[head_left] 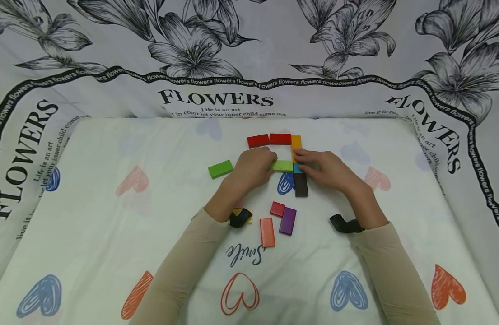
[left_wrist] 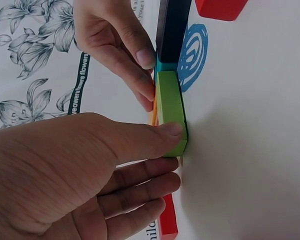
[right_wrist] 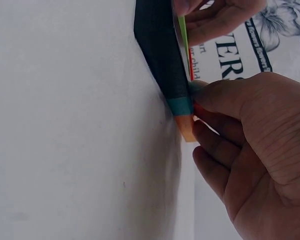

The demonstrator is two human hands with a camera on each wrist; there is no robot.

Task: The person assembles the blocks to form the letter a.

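My left hand (head_left: 255,166) pinches the near end of a light green block (left_wrist: 170,100) between thumb and fingers; its other end meets a small blue block (head_left: 298,168). With relaxed fingers, my right hand (head_left: 326,168) touches the blue block and the orange block (head_left: 296,141) beside it, thumb at the blue one. A black block (head_left: 301,185) continues this column toward me. Two red blocks, the left one (head_left: 258,141) slightly tilted and the right one (head_left: 280,139), run left from the orange block's far end. My fingers cover part of the orange block.
Another green block (head_left: 220,169) lies left of my left hand. Nearer me are a small red block (head_left: 277,208), a purple block (head_left: 287,221) and a salmon block (head_left: 267,232). A yellow block (head_left: 250,216) is mostly hidden under my left wrist. A printed cloth (head_left: 151,243) covers the surface.
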